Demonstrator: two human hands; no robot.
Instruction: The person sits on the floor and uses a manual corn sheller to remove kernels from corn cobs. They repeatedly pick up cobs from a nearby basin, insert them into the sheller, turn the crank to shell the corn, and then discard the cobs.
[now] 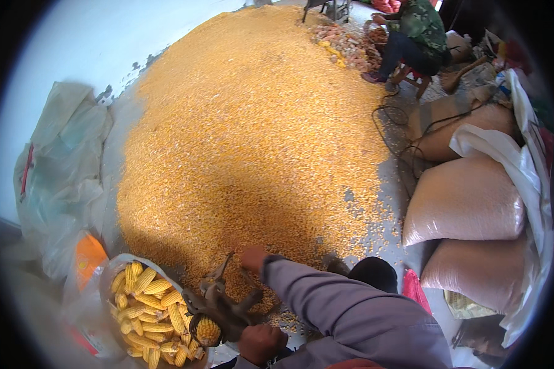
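A metal hand-cranked corn sheller (224,302) stands low before me, with a yellow ear of corn (208,330) in its round mouth. My left hand (262,343) is curled against the sheller's near end; its fingertips are hidden. Farther out, my right hand (254,258) is closed at the end of the crank (225,266), and the grip itself is mostly covered. To the left of the sheller, an open sack (152,264) holds many husked ears of corn (150,302). Loose corn kernels (249,138) spread in a broad heap beyond the sheller.
Full woven sacks (466,198) are stacked along the right, with a black cable (388,131) near them. A person (418,37) sits on a stool at the back right beside a pile of cobs (344,44). Plastic sheeting (64,152) lies against the left wall.
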